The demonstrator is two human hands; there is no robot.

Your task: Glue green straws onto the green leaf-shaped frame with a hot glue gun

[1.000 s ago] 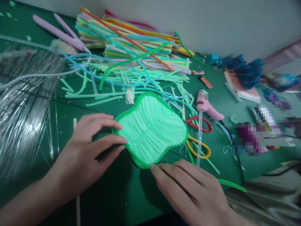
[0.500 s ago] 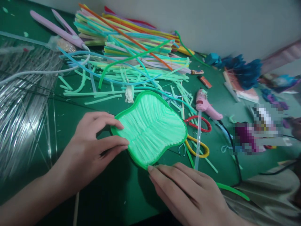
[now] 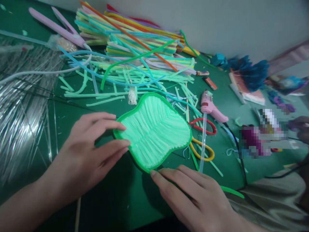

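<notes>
A wavy-edged leaf shape made of pipe cleaners (image 3: pixel 154 132) is held up above the green table, its mint-green ribs slanting out from a middle line. A darker green pipe cleaner rims it. At its left corner my left hand (image 3: pixel 96 145) grips the edge, with thumb and index fingertip on the mint face. My right hand (image 3: pixel 190 193) has its fingers closed on the bottom rim; the undersides of these fingers are hidden. From beyond my right hand sticks out a loose length of green pipe cleaner (image 3: pixel 233 191).
Behind lies a heap of coloured pipe cleaners (image 3: pixel 145 45). Pink hot glue gun (image 3: pixel 212 108) and scissors with red and yellow handles (image 3: pixel 205 154) lie to the right. A pink flat iron (image 3: pixel 58 29) and thin wires (image 3: pixel 29 96) are left. Another person's hand (image 3: pixel 300 124) shows far right.
The leaf shape stays almost in place. My left hand has shifted slightly left and up along its edge, and the loose green end by my right hand has drawn in to the left.
</notes>
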